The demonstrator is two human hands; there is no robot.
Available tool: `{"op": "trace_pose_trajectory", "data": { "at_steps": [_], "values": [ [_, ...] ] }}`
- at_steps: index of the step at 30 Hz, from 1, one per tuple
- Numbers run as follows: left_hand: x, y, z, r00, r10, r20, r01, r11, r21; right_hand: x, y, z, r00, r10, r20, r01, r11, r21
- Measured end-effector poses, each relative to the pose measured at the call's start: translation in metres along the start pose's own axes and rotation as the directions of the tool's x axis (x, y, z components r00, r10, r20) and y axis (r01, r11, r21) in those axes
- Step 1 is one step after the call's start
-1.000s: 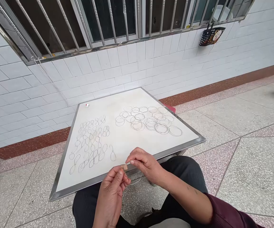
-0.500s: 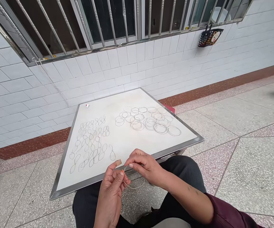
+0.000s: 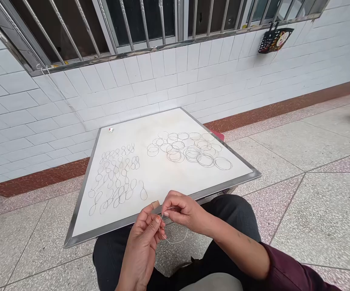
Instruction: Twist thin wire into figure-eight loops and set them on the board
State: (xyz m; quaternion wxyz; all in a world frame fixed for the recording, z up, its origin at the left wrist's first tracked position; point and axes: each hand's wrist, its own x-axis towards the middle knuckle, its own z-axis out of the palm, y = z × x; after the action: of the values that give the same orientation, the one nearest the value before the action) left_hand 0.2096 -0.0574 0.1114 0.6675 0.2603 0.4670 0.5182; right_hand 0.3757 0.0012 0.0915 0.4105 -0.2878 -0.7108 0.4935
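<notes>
Fingers (image 3: 154,224) of both hands (image 3: 140,250) (image 3: 189,214) pinch a thin loop (image 3: 175,242) near a table (image 3: 162,178) bearing rings (image 3: 193,153) and figure-eights (image 3: 121,194).

No text, label, brand, number or sign can be read. The dark patterned bag (image 3: 274,40) hanging below the barred window (image 3: 162,24) bears a printed pale figure, with no lettering that can be made out. The small white object (image 3: 111,130) at the far left corner of the table (image 3: 156,121) has red marks, too small to tell whether they are writing.
</notes>
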Motion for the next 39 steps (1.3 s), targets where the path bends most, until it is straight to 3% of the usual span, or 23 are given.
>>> {"op": "trace_pose_trajectory", "data": {
  "at_steps": [7, 14, 25, 31, 39],
  "values": [
    [-0.003, -0.004, 0.000, 0.998, -0.064, -0.003, 0.064, 0.991, -0.121, -0.002, 0.002, -0.004, 0.999, 0.039, -0.016, -0.039, 0.999, 0.028],
    [-0.004, -0.006, 0.001, 0.998, -0.033, 0.059, 0.035, 0.999, -0.036, -0.005, 0.003, -0.008, 1.000, 0.005, -0.006, -0.006, 0.999, -0.044],
    [-0.002, -0.009, 0.001, 0.999, 0.038, 0.005, -0.038, 0.995, 0.090, -0.005, 0.010, -0.013, 0.996, -0.050, 0.077, 0.059, 0.992, -0.110],
    [-0.001, -0.011, 0.001, 0.999, 0.031, 0.010, -0.032, 0.993, 0.117, -0.004, 0.015, -0.011, 0.994, -0.062, 0.089, 0.070, 0.993, -0.098],
    [-0.004, -0.010, 0.004, 0.999, -0.030, 0.027, 0.028, 0.997, 0.074, -0.004, 0.018, -0.016, 0.975, -0.095, 0.201, 0.105, 0.994, -0.039]
  ]
}}
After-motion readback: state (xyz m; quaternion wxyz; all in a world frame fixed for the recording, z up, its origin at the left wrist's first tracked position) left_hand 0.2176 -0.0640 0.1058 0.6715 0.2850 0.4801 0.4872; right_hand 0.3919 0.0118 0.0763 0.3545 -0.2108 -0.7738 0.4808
